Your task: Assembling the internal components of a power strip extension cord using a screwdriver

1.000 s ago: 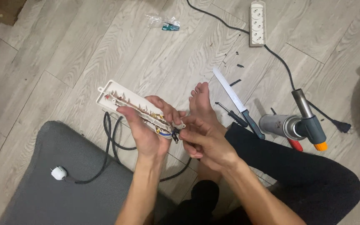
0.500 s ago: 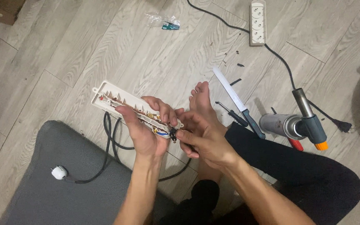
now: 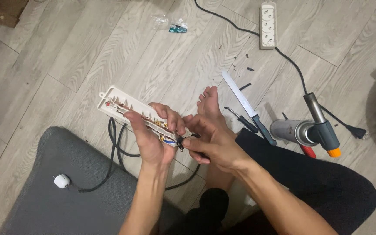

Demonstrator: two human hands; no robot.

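power strip (image 3: 127,108): far end slightly lower, nearer the body
left hand (image 3: 153,138): grip shifted with it
right hand (image 3: 212,143): fingertips closer to cable entry

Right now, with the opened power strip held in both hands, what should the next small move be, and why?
Probably a small push of the black cable end deeper into the opened power strip. The right hand pinches the cable at the strip's near end, where the coloured wires lie bare, and the left hand grips the strip from below, so it looks steadied.
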